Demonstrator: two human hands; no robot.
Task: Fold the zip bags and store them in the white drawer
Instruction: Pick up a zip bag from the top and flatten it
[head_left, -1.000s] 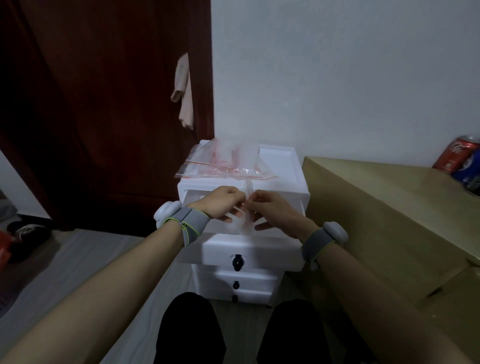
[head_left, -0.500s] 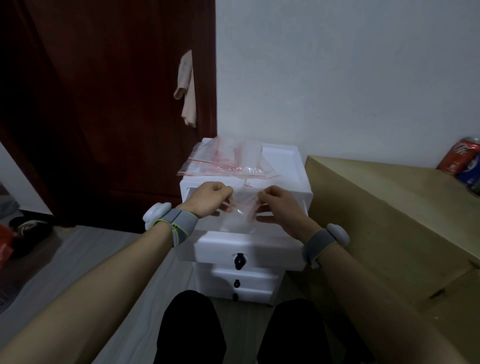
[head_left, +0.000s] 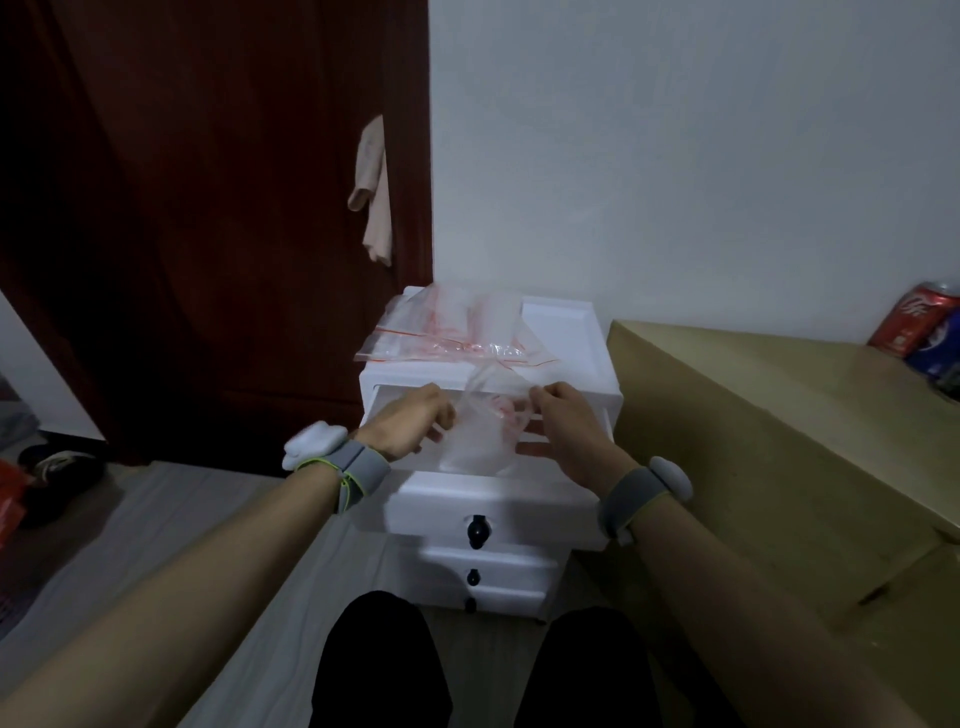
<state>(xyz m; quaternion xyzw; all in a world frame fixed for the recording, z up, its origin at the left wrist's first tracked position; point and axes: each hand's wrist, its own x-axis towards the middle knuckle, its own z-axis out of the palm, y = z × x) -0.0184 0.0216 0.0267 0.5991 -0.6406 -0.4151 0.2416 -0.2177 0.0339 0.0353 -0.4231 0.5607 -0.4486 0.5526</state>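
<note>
your left hand (head_left: 410, 426) and right hand (head_left: 566, 426) both have curled fingers pinching one clear zip bag (head_left: 480, 441), the left at its left edge and the right at its upper right, near the red seal line. the bag hangs crumpled between them over the pulled-out top drawer (head_left: 493, 512) of the white drawer unit (head_left: 563, 332). a pile of zip bags (head_left: 441, 332) lies on the unit's top, just behind your hands. a cardboard box (head_left: 753, 415) stands just beside the unit on the right.
</note>
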